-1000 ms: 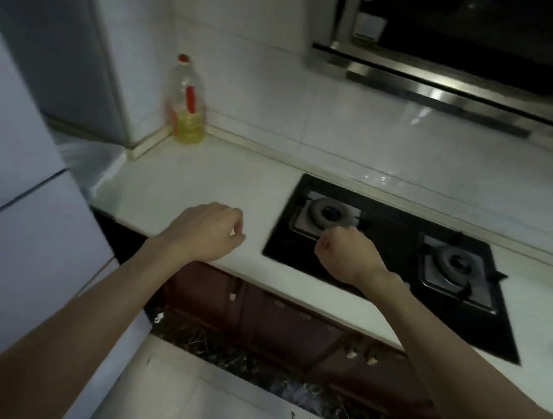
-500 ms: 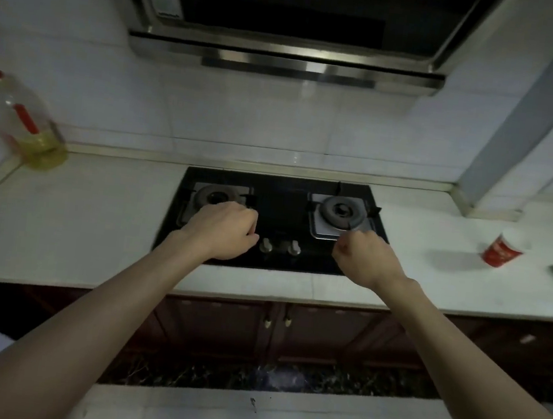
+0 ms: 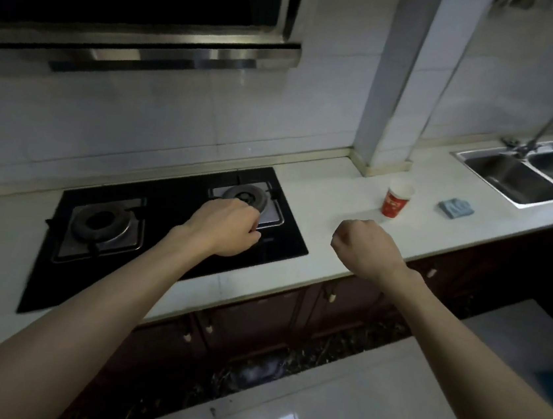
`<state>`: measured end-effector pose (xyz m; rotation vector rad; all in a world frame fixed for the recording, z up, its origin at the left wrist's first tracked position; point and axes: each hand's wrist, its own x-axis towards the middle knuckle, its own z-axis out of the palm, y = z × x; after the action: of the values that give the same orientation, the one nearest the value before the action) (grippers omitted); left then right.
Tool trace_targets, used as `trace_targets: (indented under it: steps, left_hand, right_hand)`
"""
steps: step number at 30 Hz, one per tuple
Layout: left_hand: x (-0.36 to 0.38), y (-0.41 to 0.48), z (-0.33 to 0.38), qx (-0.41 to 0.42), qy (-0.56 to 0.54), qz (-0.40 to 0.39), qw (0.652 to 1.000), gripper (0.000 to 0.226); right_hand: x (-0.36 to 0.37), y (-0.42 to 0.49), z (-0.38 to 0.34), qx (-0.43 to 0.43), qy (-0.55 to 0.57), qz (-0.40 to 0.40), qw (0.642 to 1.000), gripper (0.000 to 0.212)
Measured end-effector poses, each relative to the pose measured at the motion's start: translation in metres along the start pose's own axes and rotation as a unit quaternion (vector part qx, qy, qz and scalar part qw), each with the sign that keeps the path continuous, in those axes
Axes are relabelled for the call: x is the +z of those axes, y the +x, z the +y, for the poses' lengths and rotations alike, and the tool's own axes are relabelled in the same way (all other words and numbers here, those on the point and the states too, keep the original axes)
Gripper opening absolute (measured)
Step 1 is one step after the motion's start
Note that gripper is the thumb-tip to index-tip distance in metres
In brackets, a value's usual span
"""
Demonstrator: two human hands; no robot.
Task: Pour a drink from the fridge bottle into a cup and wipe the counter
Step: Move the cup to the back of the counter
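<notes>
Counts: 2 hands; 1 cup; 1 cloth; 1 hob with 2 burners; 1 sink with 2 basins; 1 tap; 1 hood.
Cup (image 3: 397, 202): red paper with a white rim; upright on the white counter (image 3: 336, 188), right of the hob and in front of the tiled pillar (image 3: 396, 85); contents not to be told from this angle.
Cloth (image 3: 456, 207): blue, lying flat on the counter between cup and sink; apart from both.
Sink (image 3: 513, 179): steel, set in the counter at far right; 2 basins side by side; tap (image 3: 550, 126) behind them; insides too dark to tell any contents.
Hob (image 3: 171, 211): black glass, set in the counter; left burner (image 3: 103, 222) towards the front, right burner (image 3: 247, 196) towards the back; hood (image 3: 168, 55) on the wall above.
Left hand (image 3: 228, 228): fingers curled into a fist, knuckles up, nothing held; over the hob just in front of the right burner; touching the glass or not, cannot tell.
Right hand (image 3: 364, 247): curled into a fist, nothing held; above the counter's front strip, right of the hob; near the cup, apart from it.
Cabinets (image 3: 256, 314): dark wood doors under the counter; small pale knobs.
</notes>
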<state>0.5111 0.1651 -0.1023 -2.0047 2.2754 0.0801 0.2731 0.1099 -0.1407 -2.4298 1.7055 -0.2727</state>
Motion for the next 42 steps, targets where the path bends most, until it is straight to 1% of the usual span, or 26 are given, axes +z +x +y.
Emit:
trace_targets:
  steps: [8, 12, 17, 22, 26, 32, 42]
  left_hand:
    - [0.007, 0.071, 0.041, 0.087, -0.002, 0.005, 0.996, 0.029]
    - [0.009, 0.112, 0.053, 0.14, -0.008, -0.006, 0.99, 0.029]
    - [0.007, 0.166, 0.067, 0.196, -0.016, -0.008, 0.98, 0.029]
    - [0.005, 0.199, 0.089, 0.25, -0.021, -0.025, 0.968, 0.029]
    - [-0.001, 0.222, 0.113, 0.275, -0.014, -0.023, 0.961, 0.03]
    - [-0.011, 0.253, 0.151, 0.282, -0.003, -0.007, 0.959, 0.03]
    - [-0.011, 0.307, 0.236, 0.203, -0.002, -0.02, 0.979, 0.026]
  right_hand:
    - [-0.005, 0.004, 0.056, 0.068, 0.005, 0.012, 0.998, 0.026]
    - [-0.006, 0.014, 0.074, 0.109, -0.015, 0.019, 0.994, 0.026]
    - [-0.013, 0.024, 0.094, 0.179, -0.039, 0.014, 0.983, 0.026]
    - [-0.019, 0.024, 0.114, 0.232, -0.053, 0.013, 0.971, 0.025]
    - [-0.025, 0.027, 0.135, 0.261, -0.053, 0.026, 0.963, 0.027]
    - [-0.034, 0.039, 0.175, 0.266, -0.047, 0.04, 0.962, 0.026]
    - [-0.058, 0.061, 0.289, 0.212, -0.039, 0.026, 0.976, 0.027]
